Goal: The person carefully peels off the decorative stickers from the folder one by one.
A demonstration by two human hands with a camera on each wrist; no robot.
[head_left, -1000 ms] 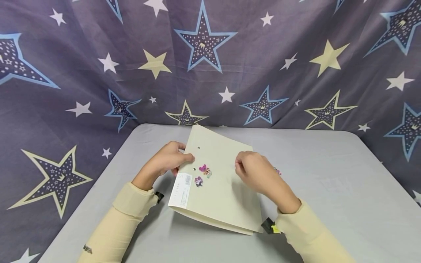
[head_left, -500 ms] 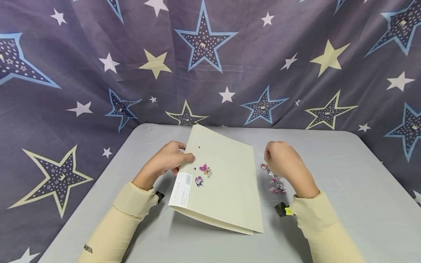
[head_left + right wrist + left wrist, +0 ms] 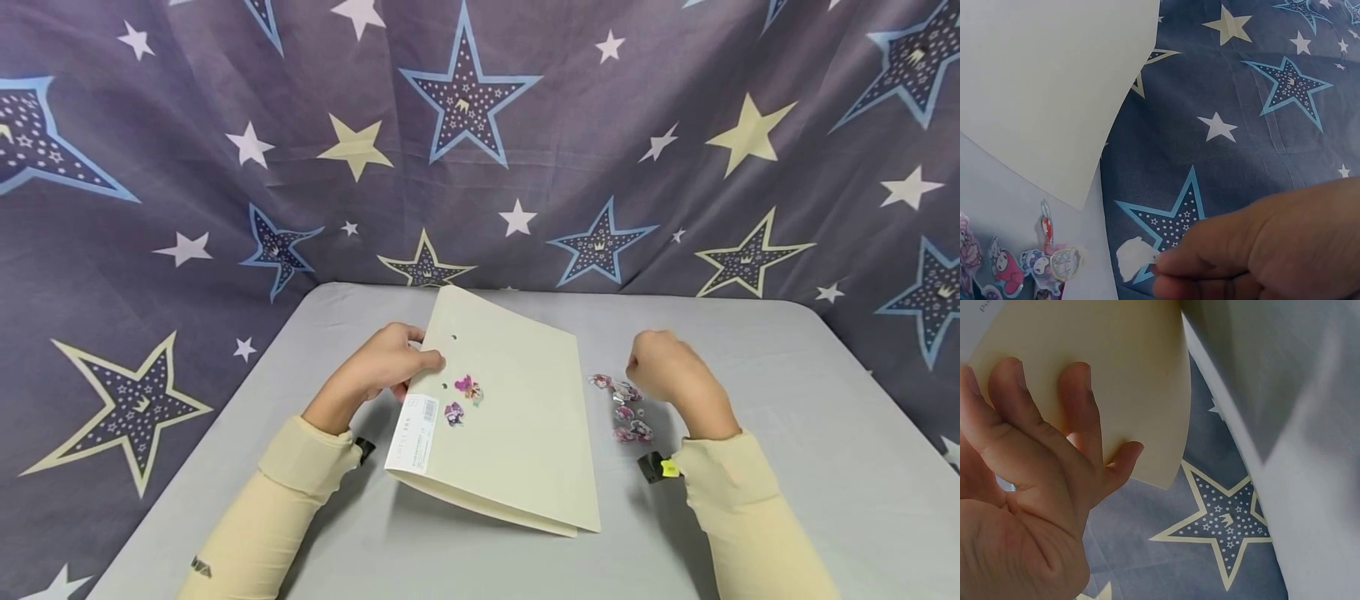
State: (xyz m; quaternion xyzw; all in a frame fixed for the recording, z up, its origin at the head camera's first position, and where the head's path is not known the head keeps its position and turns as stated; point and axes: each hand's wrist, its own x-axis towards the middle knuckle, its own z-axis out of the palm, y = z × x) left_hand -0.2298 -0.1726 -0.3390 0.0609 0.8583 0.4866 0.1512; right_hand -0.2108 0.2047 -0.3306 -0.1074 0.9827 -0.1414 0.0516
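Observation:
A cream file folder [image 3: 510, 417] stands tilted over the table, its near edge slightly parted. My left hand [image 3: 386, 358] grips its left spine side, thumb on the front cover and fingers spread behind, as the left wrist view shows. A pink sticker [image 3: 467, 385] and a purple sticker [image 3: 453, 414] are on the cover, near a white label [image 3: 412, 435]. To the folder's right, my right hand [image 3: 671, 371] pinches a small white sticker-sized piece [image 3: 1136, 257] between thumb and forefinger; its printed side, if any, is hidden. Several loose cartoon stickers [image 3: 624, 412] lie beside that hand.
The grey-covered table [image 3: 787, 400] extends to both sides of the folder. Behind it hangs a dark curtain [image 3: 555, 108] with star prints. A dark wrist camera [image 3: 652, 468] sits under the right sleeve, close to the tabletop.
My right hand has moved right, from over the folder cover to beyond the loose stickers, which it has uncovered. The left hand and the folder have stayed in place.

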